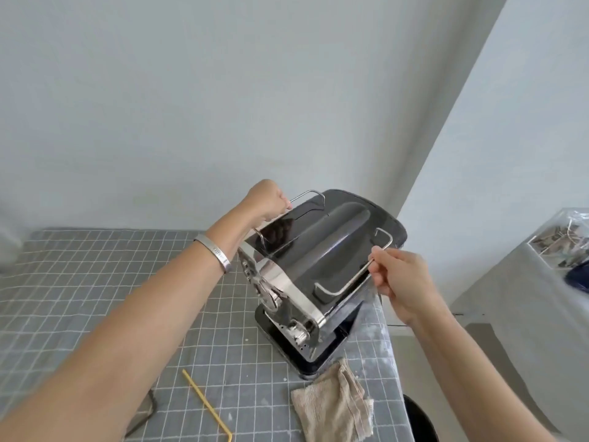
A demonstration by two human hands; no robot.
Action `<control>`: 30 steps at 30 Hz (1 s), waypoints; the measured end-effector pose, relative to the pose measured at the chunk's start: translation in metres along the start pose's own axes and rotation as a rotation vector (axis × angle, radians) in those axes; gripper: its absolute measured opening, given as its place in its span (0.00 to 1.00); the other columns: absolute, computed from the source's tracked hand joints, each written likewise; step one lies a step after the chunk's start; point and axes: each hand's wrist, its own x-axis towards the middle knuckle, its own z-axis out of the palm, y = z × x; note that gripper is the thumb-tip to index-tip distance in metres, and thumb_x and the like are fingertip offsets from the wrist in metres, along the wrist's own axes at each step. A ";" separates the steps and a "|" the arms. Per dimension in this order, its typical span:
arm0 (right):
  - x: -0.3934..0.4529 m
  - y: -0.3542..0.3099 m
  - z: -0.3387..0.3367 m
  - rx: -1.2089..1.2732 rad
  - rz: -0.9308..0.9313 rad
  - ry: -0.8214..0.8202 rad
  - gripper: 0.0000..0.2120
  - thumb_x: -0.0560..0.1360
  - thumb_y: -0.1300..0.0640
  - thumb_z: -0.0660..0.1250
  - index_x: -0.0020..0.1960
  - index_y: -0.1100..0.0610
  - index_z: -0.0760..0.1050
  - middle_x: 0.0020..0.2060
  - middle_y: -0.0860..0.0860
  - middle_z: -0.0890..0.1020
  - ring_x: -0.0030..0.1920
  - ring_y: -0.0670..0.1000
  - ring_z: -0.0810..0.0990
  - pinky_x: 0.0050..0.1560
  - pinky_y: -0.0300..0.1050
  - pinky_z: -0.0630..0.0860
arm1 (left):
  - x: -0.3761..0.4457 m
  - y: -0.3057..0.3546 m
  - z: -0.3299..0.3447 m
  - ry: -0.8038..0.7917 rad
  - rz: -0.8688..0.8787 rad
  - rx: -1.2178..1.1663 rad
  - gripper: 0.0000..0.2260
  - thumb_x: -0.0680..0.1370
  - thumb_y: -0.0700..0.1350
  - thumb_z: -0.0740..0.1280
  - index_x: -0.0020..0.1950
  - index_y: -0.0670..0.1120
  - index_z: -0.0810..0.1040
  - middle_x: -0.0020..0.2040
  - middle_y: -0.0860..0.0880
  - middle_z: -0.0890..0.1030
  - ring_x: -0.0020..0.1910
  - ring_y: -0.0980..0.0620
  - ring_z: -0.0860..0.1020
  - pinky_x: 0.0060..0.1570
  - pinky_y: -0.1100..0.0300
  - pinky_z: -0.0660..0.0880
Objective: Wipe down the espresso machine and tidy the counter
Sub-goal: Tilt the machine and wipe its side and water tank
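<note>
Plain pale walls behind, and a grey checked cloth covers the surface (95,282) you're working at. Going left to right: a yellow straw (207,406) lies near the front edge, with your left arm and its silver bracelet (213,253) reaching over it. Your left hand (267,200) is closed around the far wire rail on the espresso machine (318,250), which sits at the surface's right edge. A beige rag (334,406) lies crumpled just in front of the machine's base. Your right hand (401,282) pinches the near wire rail on top.
</note>
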 end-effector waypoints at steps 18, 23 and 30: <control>0.113 -0.031 0.009 -0.490 -0.106 -0.166 0.17 0.72 0.60 0.62 0.28 0.52 0.61 0.26 0.50 0.59 0.22 0.48 0.55 0.25 0.38 0.51 | -0.049 -0.032 -0.009 0.004 -0.265 -0.450 0.06 0.79 0.32 0.59 0.43 0.35 0.72 0.36 0.41 0.74 0.30 0.47 0.77 0.26 0.57 0.80; 0.117 -0.021 0.007 -0.509 -0.088 -0.184 0.16 0.74 0.61 0.61 0.28 0.54 0.64 0.26 0.51 0.60 0.22 0.48 0.56 0.22 0.36 0.52 | -0.050 -0.037 -0.004 0.008 -0.286 -0.425 0.07 0.80 0.33 0.59 0.41 0.37 0.71 0.36 0.41 0.74 0.31 0.47 0.78 0.24 0.59 0.79; 0.112 -0.017 -0.002 -0.522 -0.064 -0.208 0.15 0.75 0.60 0.60 0.30 0.54 0.66 0.26 0.51 0.60 0.21 0.47 0.57 0.21 0.35 0.53 | -0.052 -0.029 0.001 0.003 -0.285 -0.352 0.07 0.80 0.34 0.59 0.41 0.37 0.71 0.37 0.41 0.76 0.31 0.49 0.79 0.23 0.60 0.78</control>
